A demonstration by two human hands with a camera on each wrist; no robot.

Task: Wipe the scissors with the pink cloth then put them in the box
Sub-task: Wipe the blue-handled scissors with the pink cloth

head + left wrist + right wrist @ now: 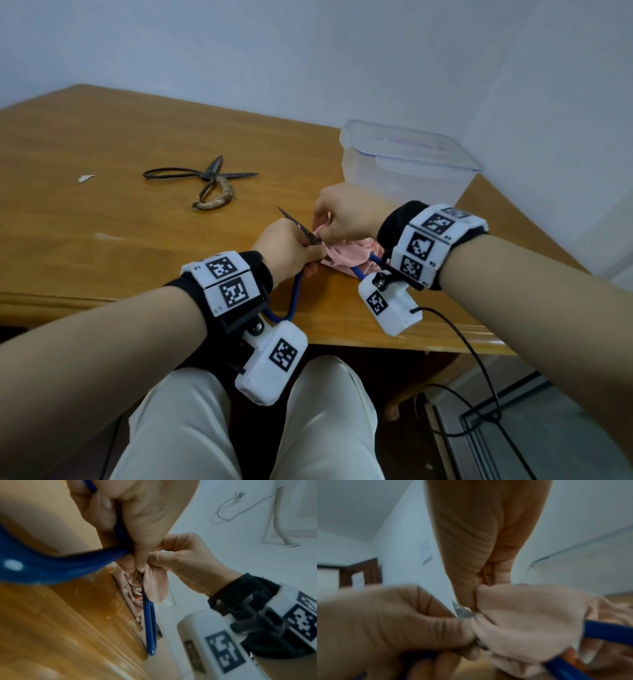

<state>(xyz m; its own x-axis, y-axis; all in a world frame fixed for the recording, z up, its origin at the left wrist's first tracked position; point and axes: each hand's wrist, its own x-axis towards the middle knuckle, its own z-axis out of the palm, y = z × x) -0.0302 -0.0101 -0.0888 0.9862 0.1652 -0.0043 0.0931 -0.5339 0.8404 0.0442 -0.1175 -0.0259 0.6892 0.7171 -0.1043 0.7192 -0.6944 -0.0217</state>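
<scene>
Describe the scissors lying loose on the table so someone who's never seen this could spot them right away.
Start at the wooden table and look left of the clear plastic box, beyond both hands. The old dark metal scissors lie there flat and open, untouched. Unlike the blue-handled scissors being wiped, one of their loop handles is wrapped in pale cord.

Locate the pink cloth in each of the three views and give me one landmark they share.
Head: pink cloth lies lower centre on the table edge, bunched between both hands.
Left wrist: pink cloth hangs centre, below the pinching fingers.
Right wrist: pink cloth fills lower right.
Shared landmark: the blue-handled scissors, blade against the cloth.
</scene>
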